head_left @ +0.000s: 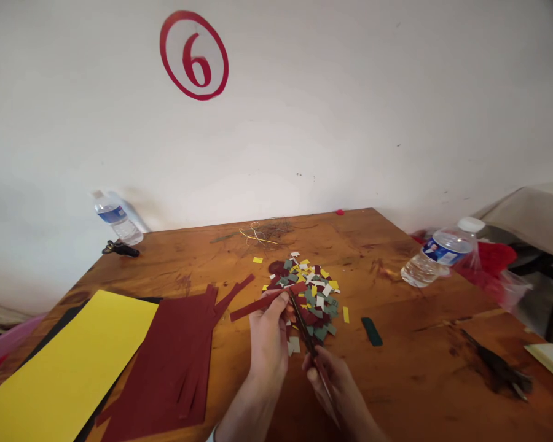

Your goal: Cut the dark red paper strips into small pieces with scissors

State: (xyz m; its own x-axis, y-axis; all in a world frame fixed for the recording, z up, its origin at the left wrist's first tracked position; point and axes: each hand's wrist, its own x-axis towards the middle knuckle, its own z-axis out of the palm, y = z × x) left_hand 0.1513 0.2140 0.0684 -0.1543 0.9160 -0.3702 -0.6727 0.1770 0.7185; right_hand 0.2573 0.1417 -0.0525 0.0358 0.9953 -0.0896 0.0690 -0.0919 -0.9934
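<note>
My left hand pinches a dark red paper strip between thumb and fingers, over a heap of small paper pieces in red, yellow, white and grey-green. My right hand is closed around slim dark scissors, seen nearly edge-on. Their tips reach the strip just right of my left fingers. Left of my hands lies a dark red sheet, with cut strips at its right side. A yellow sheet partly covers a black one.
Water bottles stand at the left and right of the wooden table. A black clip-like object sits back left, a dark pointed tool front right. A dark green piece and thin wires also lie there.
</note>
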